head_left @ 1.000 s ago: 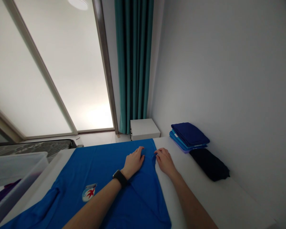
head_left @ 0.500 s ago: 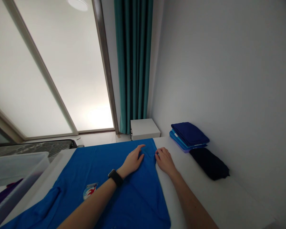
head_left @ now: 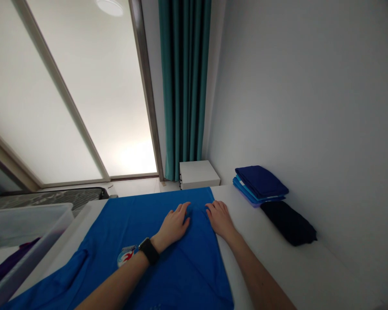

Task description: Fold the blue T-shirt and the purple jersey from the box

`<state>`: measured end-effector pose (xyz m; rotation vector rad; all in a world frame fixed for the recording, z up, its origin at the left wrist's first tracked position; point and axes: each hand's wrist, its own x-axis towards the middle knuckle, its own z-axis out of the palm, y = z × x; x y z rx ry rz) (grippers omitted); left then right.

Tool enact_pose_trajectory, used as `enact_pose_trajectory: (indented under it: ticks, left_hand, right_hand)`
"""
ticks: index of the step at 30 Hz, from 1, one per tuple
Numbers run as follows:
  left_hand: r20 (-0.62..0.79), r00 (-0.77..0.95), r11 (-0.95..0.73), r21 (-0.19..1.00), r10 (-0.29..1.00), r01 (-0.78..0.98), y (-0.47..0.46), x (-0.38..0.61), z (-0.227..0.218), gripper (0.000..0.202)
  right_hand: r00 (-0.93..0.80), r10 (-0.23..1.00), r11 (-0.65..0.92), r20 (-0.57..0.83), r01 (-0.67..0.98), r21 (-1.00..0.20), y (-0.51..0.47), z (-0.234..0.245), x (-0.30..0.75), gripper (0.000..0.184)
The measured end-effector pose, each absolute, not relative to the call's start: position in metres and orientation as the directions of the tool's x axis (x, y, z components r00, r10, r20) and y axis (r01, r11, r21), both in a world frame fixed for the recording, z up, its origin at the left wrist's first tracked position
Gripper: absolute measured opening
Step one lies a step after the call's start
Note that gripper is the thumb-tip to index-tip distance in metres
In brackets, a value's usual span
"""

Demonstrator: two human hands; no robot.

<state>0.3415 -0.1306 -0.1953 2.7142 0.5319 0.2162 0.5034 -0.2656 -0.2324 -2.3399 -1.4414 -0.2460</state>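
Observation:
A blue T-shirt point(head_left: 148, 206) with a red, white and pale-blue print point(head_left: 126, 257) lies spread over a white table point(head_left: 258, 267). On the shirt, near its far right part, rests my left hand point(head_left: 173, 224), its fingers apart and a black watch at the wrist. My right hand point(head_left: 220, 218) lies across the shirt's right edge, fingers stretched out over the cloth and the palm side above the table. Neither hand grips the fabric. One sleeve is bunched at the lower left; part of the shirt is hidden under my left forearm.
A stack of folded clothes point(head_left: 261, 183) sits at the right by the wall, with a black folded garment point(head_left: 289, 224) touching it. At the left stands a clear plastic bin point(head_left: 56, 228) with purple cloth point(head_left: 11, 262) inside. Beyond the table is a white cabinet point(head_left: 198, 173).
My left hand has slid slightly left and nearer to me. My right hand has gone from pinching the shirt's edge to lying with fingers extended on it. The view has shifted slightly.

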Motion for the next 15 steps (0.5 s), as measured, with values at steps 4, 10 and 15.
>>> enact_pose_trajectory:
  ticks: [4,10,15]
  left_hand:
    - [0.083,0.929,-0.858,0.419,0.362,0.297,-0.134,0.323,-0.197,0.049]
    - [0.121,0.924,-0.794,0.559,0.362,0.237,-0.13,0.308,-0.203,0.048]
    - [0.176,0.925,-0.853,0.474,0.336,0.219,-0.126,0.302,-0.219,0.042]
  right_hand:
    - [0.471,0.815,-0.418,0.338,0.881,-0.222,-0.264,-0.233,0.505,0.021]
    - [0.468,0.809,-0.388,0.355,0.879,-0.275,-0.264,-0.233,0.504,0.023]
    - [0.503,0.776,-0.371,0.38,0.852,-0.37,-0.263,-0.239,0.509,0.02]
